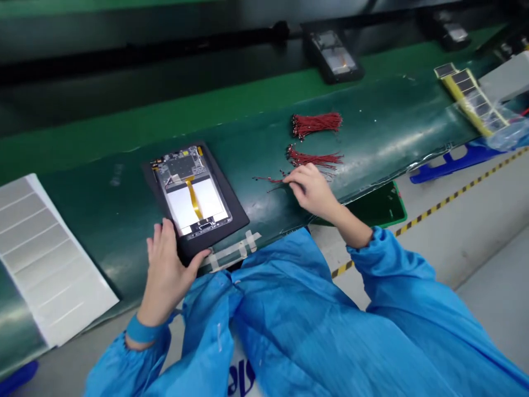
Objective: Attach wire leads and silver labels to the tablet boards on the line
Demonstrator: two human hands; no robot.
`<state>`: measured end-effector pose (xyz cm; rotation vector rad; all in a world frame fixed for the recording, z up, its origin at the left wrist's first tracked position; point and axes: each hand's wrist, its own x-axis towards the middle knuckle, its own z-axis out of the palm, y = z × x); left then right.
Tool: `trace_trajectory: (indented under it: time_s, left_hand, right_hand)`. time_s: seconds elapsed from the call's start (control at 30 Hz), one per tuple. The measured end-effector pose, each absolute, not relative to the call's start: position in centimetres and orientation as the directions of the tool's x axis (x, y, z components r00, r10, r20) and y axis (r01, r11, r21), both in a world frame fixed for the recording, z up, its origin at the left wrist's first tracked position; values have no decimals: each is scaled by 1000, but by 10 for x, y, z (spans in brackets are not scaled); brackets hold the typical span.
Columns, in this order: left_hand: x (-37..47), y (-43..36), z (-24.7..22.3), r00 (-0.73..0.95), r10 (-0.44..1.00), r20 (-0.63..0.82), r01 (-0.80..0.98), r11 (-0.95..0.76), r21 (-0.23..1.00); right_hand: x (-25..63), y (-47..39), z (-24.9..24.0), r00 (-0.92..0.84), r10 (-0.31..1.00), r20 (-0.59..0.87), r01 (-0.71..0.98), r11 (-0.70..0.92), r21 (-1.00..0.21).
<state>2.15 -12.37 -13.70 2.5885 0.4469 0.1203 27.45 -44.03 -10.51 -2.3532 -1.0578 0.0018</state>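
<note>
An opened tablet [198,193] with a circuit board, white panel and yellow ribbon cable lies on a black pad [227,198]. My left hand [167,264] rests with spread fingers at the pad's near left corner, holding nothing. To the right, my right hand [309,187] pinches a thin red and black wire [268,179] near the table surface. Just beyond that hand lies a loose bundle of red wires [314,158], and a thicker red bundle [317,123] sits farther back.
White strip sheets [49,259] lie at the left. Another device [334,55] stands on the green belt [248,99] behind. Yellow-backed stickers [473,102] and plastic film are at the right. A green tray [380,207] is below the table edge.
</note>
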Motion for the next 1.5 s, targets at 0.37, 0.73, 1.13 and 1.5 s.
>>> trace_trajectory:
  time_s: [0.37, 0.73, 1.13, 1.5]
  left_hand:
    - [62, -179, -78, 912, 289, 293, -2, -709, 706]
    - [93, -202, -87, 970, 205, -128, 177, -244, 953]
    - [29, -178, -86, 863, 490, -123, 257, -216, 942]
    - [16, -153, -115, 815, 382, 436, 123, -849, 515]
  right_hand:
    - [268, -395, -109, 466, 884, 29, 856, -443, -267]
    - [217, -369, -95, 207, 946, 251, 938, -118, -326]
    - [217, -343, -93, 191, 939, 287, 880, -34, -473]
    - [224, -306, -82, 50, 997, -64, 966, -65, -251]
